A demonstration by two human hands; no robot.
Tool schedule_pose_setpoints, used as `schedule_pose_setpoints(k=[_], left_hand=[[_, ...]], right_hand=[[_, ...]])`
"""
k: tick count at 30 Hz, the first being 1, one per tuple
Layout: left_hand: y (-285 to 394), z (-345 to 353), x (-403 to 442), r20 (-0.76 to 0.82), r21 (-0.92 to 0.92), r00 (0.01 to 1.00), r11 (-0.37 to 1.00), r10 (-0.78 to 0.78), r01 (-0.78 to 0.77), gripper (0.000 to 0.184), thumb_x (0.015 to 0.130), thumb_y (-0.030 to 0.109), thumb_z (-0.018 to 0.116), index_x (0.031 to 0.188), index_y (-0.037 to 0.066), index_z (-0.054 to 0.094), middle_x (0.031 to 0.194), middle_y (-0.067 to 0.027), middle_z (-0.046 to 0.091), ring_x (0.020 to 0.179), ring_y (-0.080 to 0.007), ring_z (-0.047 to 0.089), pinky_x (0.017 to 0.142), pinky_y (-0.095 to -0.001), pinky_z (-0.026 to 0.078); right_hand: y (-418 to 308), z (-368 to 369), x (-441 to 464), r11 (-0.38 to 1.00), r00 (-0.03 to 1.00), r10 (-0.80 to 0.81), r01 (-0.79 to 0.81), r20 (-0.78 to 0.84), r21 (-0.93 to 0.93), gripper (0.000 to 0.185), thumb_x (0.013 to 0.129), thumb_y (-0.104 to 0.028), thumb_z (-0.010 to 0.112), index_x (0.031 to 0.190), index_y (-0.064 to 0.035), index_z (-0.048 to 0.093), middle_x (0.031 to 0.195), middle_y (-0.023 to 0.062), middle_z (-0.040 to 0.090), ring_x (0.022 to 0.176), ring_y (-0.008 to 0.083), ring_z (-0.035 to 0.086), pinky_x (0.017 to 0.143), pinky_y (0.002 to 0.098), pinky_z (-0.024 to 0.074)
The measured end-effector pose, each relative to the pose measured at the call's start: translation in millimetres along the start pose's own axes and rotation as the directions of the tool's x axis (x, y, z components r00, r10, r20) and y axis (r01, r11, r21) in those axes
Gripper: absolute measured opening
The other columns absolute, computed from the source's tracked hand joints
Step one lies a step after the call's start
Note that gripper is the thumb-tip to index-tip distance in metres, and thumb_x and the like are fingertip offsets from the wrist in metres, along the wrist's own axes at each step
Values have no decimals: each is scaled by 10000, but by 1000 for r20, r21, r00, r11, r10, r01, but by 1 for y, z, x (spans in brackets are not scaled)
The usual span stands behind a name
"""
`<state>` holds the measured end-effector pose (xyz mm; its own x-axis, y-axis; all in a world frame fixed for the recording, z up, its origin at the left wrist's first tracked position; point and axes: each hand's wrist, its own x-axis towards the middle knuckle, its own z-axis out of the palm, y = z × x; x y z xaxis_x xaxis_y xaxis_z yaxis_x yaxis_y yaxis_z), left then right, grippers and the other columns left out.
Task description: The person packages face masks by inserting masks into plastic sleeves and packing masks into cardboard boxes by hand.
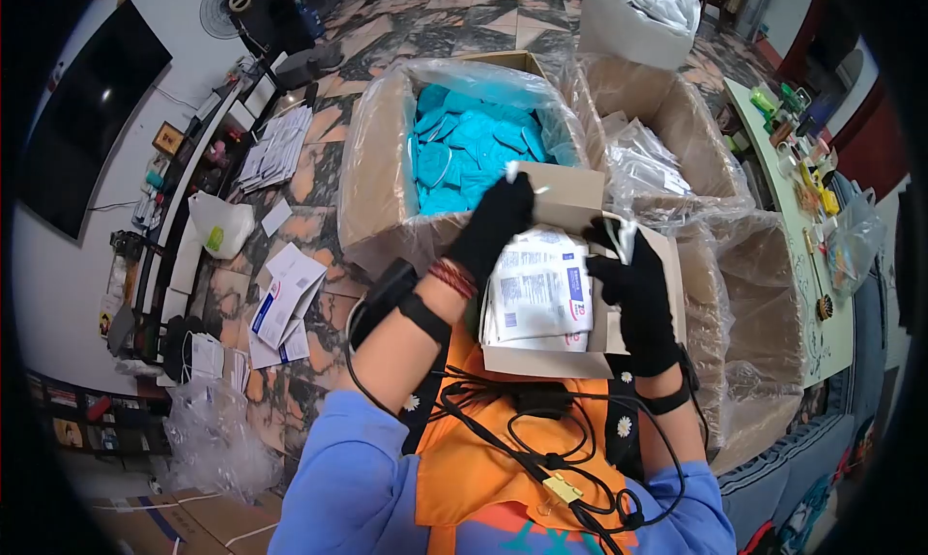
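Note:
An open cardboard carton (541, 364) stands at my lap, holding white printed packets (539, 289) with blue and red marks. My left hand (505, 217), in a black glove, is at the left edge of the carton's back flap (565, 189). Its fingers look closed on that edge, with a white tip showing above. My right hand (638, 289), also black-gloved, is over the carton's right side. Its dark fingers are bent and apart, pointing left over the packets. Something white (626, 238) shows at its fingertips; I cannot tell whether it is a finger covering.
Beyond the carton, a plastic-lined box (372, 183) holds turquoise cup-shaped masks (474, 144). Another lined box (667, 91) contains clear-wrapped packets, with a full white sack (638, 18) behind. Flat printed packets (290, 294) lie on the floor at left. A cluttered table (788, 197) borders the right.

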<state>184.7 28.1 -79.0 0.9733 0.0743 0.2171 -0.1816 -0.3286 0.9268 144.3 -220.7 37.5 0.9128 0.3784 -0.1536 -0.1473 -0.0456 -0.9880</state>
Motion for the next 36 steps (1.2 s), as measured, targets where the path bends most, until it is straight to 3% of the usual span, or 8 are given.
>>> schedule_pose_setpoints(k=[3, 4, 6, 9, 12, 16, 25, 36], left_hand=[[96, 30, -40, 146, -731, 975, 645, -168, 221, 335, 1008, 260, 474, 1249, 43, 555, 1189, -64, 600, 1128, -156, 566, 966, -303, 448], [100, 35, -54, -42, -241, 993, 964, 107, -114, 381, 1009, 260, 473, 1309, 31, 520, 1226, -62, 584, 1168, -166, 541, 1001, -321, 418], [108, 44, -54, 21, -726, 989, 679, -143, 114, 412, 1021, 261, 441, 1354, 21, 480, 1276, -69, 555, 1209, -167, 502, 1033, -328, 385], [111, 34, -55, -32, -312, 997, 949, -66, 53, 426, 1033, 277, 408, 1368, 21, 467, 1302, -64, 540, 1208, -156, 495, 1039, -310, 369], [124, 40, -63, 32, -574, 982, 800, -189, 172, 440, 1039, 298, 385, 1378, 29, 464, 1296, -64, 544, 1179, -129, 500, 1008, -301, 389], [87, 26, -53, 216, -628, 943, 704, -253, 332, 484, 1041, 405, 344, 1321, 48, 510, 1302, -81, 560, 1120, -174, 561, 963, -313, 437], [100, 36, -60, 522, -87, 850, 996, 67, -25, 347, 982, 162, 503, 1286, -4, 521, 1229, -99, 613, 1103, -155, 560, 979, -279, 429], [87, 44, -80, 542, -264, 815, 880, -203, 394, 272, 988, 212, 522, 1170, 26, 601, 999, -40, 648, 839, -104, 598, 787, -265, 512]], right_hand=[[30, 27, 21, 912, 945, -324, 322, 37, -254, 613, 767, -149, 754, 1314, -24, 510, 1211, 125, 611, 998, 232, 619, 834, 329, 497], [29, 34, 24, 873, 947, -315, 312, 55, -375, 647, 765, -154, 759, 1333, -11, 486, 1250, 153, 586, 1101, 276, 599, 924, 358, 476], [27, 53, 19, 910, 951, -306, 304, 36, -281, 598, 792, -150, 728, 1319, 5, 493, 1234, 181, 598, 1108, 288, 607, 919, 350, 479], [36, 66, 10, 780, 960, -278, 241, 26, -577, 419, 887, -51, 561, 1304, -24, 528, 1222, 199, 617, 1078, 280, 624, 879, 369, 491], [72, 64, 31, 711, 761, -641, 541, -99, -450, 443, 922, -161, 571, 1338, -27, 497, 929, 87, 681, 813, 184, 652, 696, 324, 510], [31, 36, 14, 965, 999, 37, -41, 20, 261, 186, 962, -194, 500, 1039, -52, 594, 708, 5, 547, 499, 64, 440, 460, 216, 358], [6, 4, 10, 908, 998, 36, -53, 50, 417, 193, 972, -194, 497, 1010, -27, 585, 741, 34, 566, 513, 72, 454, 463, 226, 366], [14, -11, 7, 857, 996, 69, -90, 58, 508, 204, 971, -217, 499, 1012, -40, 592, 750, 12, 555, 543, 67, 447, 494, 212, 369]])
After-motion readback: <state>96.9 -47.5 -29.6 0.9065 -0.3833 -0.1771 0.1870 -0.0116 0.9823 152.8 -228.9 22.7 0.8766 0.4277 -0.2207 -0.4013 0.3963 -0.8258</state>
